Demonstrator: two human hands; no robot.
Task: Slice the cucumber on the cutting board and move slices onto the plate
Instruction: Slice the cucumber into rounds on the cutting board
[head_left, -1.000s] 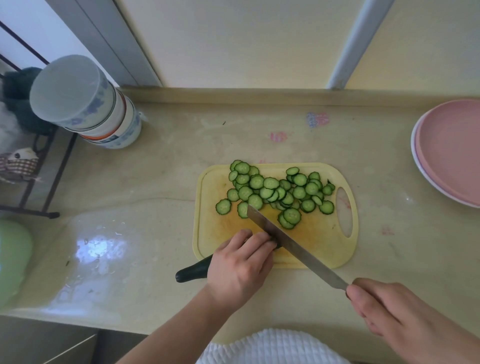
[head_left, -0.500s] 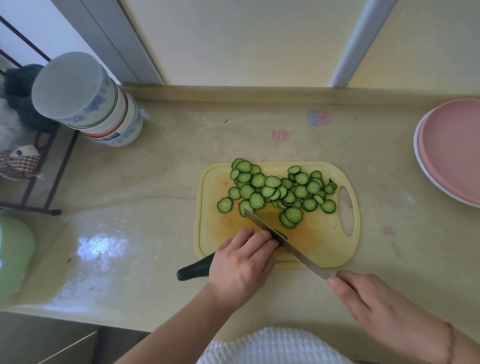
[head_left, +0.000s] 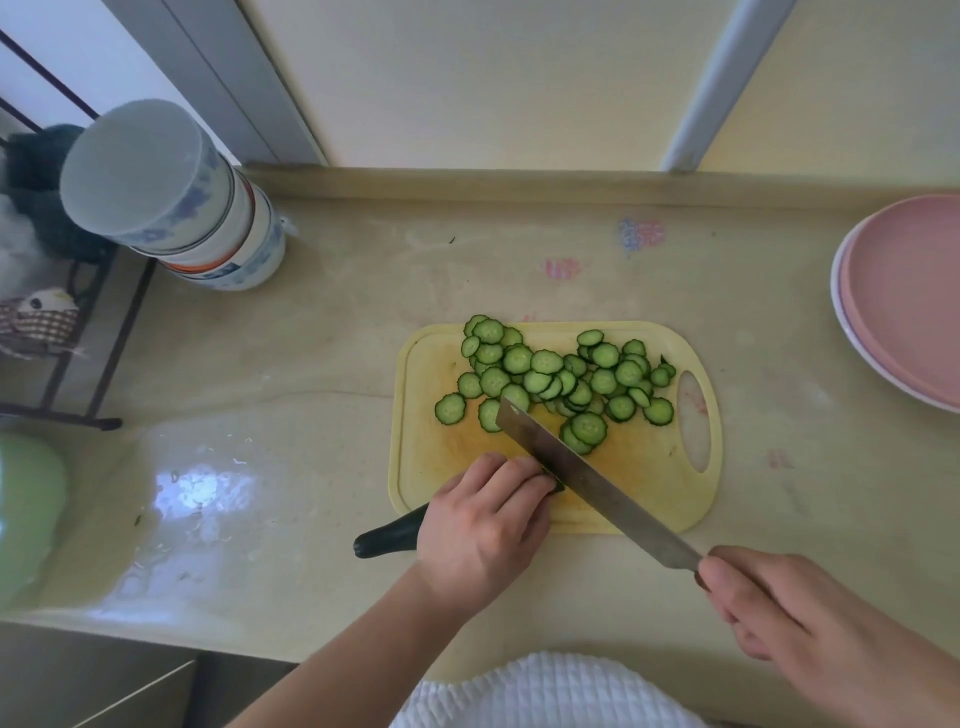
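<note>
A yellow cutting board (head_left: 649, 483) lies on the counter with several cucumber slices (head_left: 545, 374) heaped on its far half. My left hand (head_left: 483, 530) grips the remaining dark cucumber (head_left: 387, 535), whose end sticks out left past the board's edge. My right hand (head_left: 769, 608) holds the handle of a long knife (head_left: 592, 478). The blade runs diagonally across the board, right against my left fingertips at the cucumber's cut end. The pink plate (head_left: 904, 296) sits at the right edge, bare.
A stack of upturned bowls (head_left: 176, 202) stands at the back left beside a black wire rack (head_left: 78, 332). A pale green object (head_left: 26, 514) lies at the far left. The wall runs along the counter's back.
The knife drew back towards me half a second ago, then slid forward across the board again. My left hand stays put on the cucumber.
</note>
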